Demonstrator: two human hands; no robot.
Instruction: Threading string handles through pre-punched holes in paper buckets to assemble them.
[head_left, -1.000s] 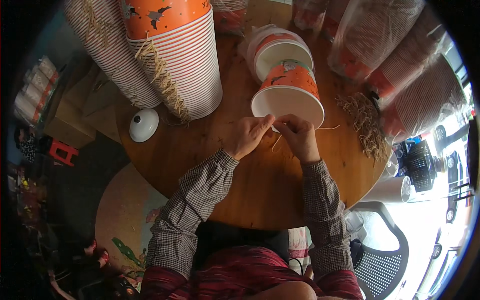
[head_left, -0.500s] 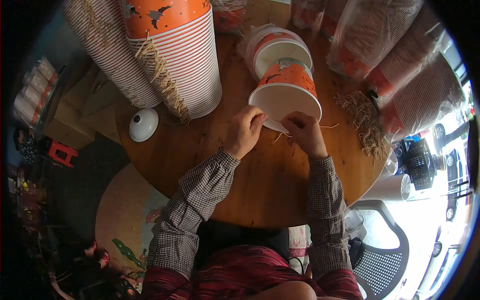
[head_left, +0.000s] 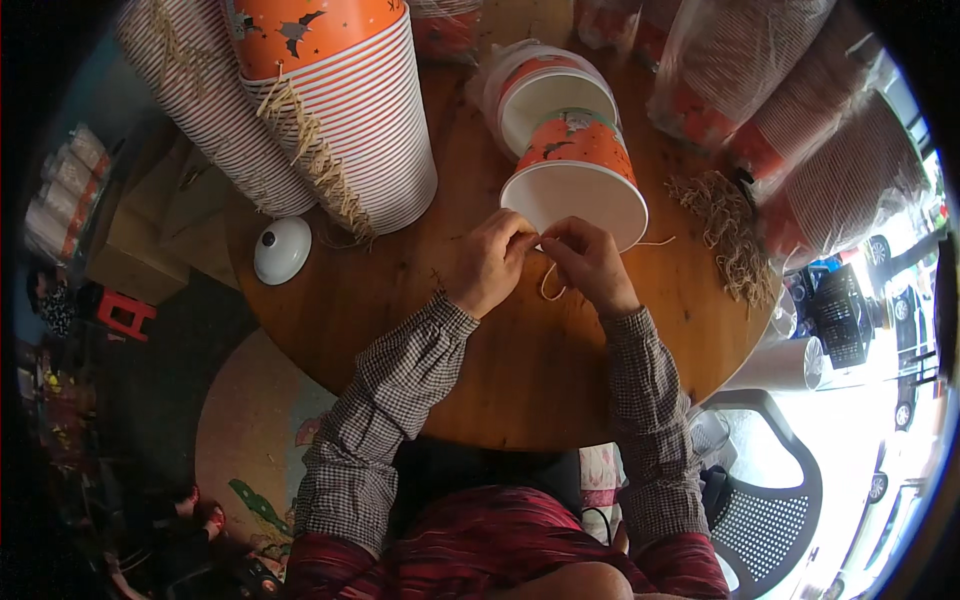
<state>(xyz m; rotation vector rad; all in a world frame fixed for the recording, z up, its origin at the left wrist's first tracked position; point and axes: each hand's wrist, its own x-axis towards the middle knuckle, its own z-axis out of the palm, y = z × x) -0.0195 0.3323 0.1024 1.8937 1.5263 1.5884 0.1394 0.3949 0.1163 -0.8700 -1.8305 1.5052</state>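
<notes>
An orange paper bucket (head_left: 585,148) with dark printed figures lies tipped, its white open mouth toward me. Right at its near rim, my left hand (head_left: 490,265) and my right hand (head_left: 595,265) meet fingertip to fingertip, both closed in a pinch. Between them is a thin tan twine (head_left: 550,286), which hangs in a small loop below the fingers; a loose end sticks out to the right of my right hand. The pinched part itself is mostly hidden by the fingers. Behind lies another bucket (head_left: 556,100), partly in clear plastic.
Tall nested bucket stacks (head_left: 345,130) with twine tied along the side stand at left, beside a white lid with a dark knob (head_left: 283,252). A heap of loose twine (head_left: 728,230) lies at right. Plastic-wrapped bucket stacks (head_left: 740,70) line the far right of the round wooden table (head_left: 500,390).
My right hand has moved left and my fingertips now meet. The twine hangs in a loop under them. The bucket's mouth has shifted slightly.
</notes>
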